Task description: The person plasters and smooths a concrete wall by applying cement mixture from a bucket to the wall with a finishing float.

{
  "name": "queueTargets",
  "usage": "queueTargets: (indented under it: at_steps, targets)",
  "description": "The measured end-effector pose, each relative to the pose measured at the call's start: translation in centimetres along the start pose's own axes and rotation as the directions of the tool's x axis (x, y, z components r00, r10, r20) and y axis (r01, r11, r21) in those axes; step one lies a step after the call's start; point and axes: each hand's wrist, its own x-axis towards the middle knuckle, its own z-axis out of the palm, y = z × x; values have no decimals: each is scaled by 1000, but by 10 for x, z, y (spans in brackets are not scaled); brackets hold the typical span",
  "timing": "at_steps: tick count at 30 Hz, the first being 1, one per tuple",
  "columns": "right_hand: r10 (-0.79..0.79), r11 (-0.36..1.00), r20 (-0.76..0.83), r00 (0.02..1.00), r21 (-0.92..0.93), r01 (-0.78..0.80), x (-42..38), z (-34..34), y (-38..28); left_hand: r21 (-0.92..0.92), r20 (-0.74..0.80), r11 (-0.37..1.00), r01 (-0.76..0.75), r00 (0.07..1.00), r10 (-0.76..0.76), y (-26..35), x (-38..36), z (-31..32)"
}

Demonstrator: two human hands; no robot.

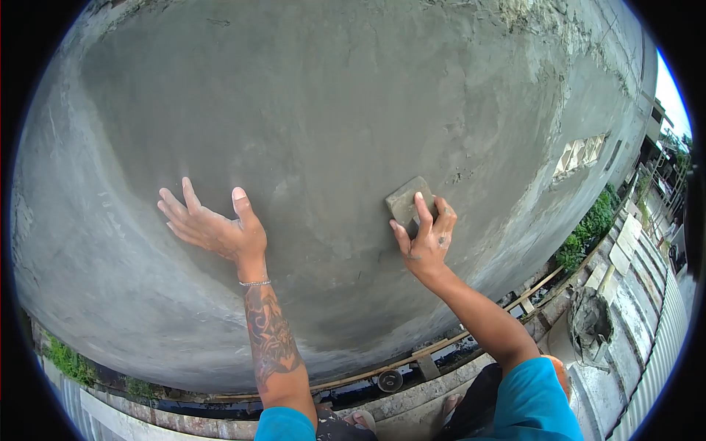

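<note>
A grey plastered wall (338, 132) fills most of the view, with a darker, damp-looking area across its middle. My right hand (428, 231) grips a small rectangular plastering float (406, 197), coated in grey, and its face lies against the wall. Grey smears mark the fingers of this hand. To the left, my left hand (220, 228) is held up before the wall, empty, with its fingers spread and thumb raised. Its fingertips look pale and dusty.
Rough plaster (544, 22) edges the upper right, and a vent opening (579, 156) sits in the wall. At lower right a mortar-caked bucket (588, 327) stands by corrugated roofing (665, 345). A dark gutter with planks (441, 344) runs along the wall's foot. Green plants (592, 228) grow on the right.
</note>
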Motion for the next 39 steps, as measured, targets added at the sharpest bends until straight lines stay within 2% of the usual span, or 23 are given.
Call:
queueTargets:
  at_steps: [3, 6, 8, 10, 13, 14, 17, 18, 20, 21, 24, 26, 29, 32, 34, 35, 37, 39]
  targets:
    - [238, 970, -157, 959, -15, -243, 101, -3, -21, 7, 12, 1000, 10, 1000, -10, 1, 0, -1]
    - [295, 954, -118, 948, -8, -298, 117, -7, -25, 8, 30, 1000, 16, 999, -16, 2, -4, -2]
    - [198, 980, -25, 980, 7, -198, 67, -6, -20, 12, 17, 1000, 10, 1000, -10, 2, 0, 1]
    - [78, 997, 166, 983, 1, -80, -21, -11, -9, 24, 4, 1000, 5, 1000, -5, 1, -2, 2]
    - [74, 997, 144, 987, 7, -75, -4, -16, -9, 31, -2, 1000, 2, 1000, -2, 1, -2, 2]
    - [129, 991, 64, 990, -23, -128, 27, -9, -5, 27, -8, 1000, 10, 1000, -10, 3, 0, 4]
    - [274, 961, -52, 960, 44, -272, 83, -5, -11, 45, 38, 999, -5, 999, 3, -1, -3, -2]
    - [246, 969, -32, 969, 4, -246, 74, -7, -9, 47, 30, 999, -4, 1000, 3, -1, -2, 0]
    - [115, 993, 67, 991, 2, -115, -4, -6, -9, 40, 30, 999, -7, 1000, 6, 0, -3, 0]
    - [43, 999, 106, 993, 6, -44, -5, -10, -14, 36, 21, 999, -9, 1000, 8, 1, -2, 0]
    - [62, 998, -19, 998, 20, -62, 35, 6, -4, 32, 4, 1000, -2, 1000, 2, 0, -1, -2]
    - [133, 991, -153, 979, 8, -134, 144, -7, -8, 26, 14, 1000, -5, 1000, 5, 0, -2, -1]
    - [315, 945, -259, 913, 176, -276, 232, -22, 10, 27, 16, 1000, 11, 1000, -11, 1, -2, -1]
    - [244, 970, -294, 924, 83, -230, 219, -19, 13, 35, 10, 999, -1, 1000, 1, 0, -3, 2]
    - [84, 996, -206, 975, 10, -84, 143, -8, -7, 39, 4, 999, -2, 1000, 2, 1, -2, 1]
    - [-81, 996, -146, 986, -33, 77, 95, -2, -10, 34, 7, 999, 0, 1000, 0, 2, -2, 1]
    - [-234, 972, 65, 970, 3, 235, 14, -3, -8, 27, 5, 1000, -3, 1000, 3, 2, -1, 0]
    - [-506, 860, 186, 842, 35, 509, -19, -8, 6, 13, 11, 1000, 1, 1000, -1, 4, 0, -4]
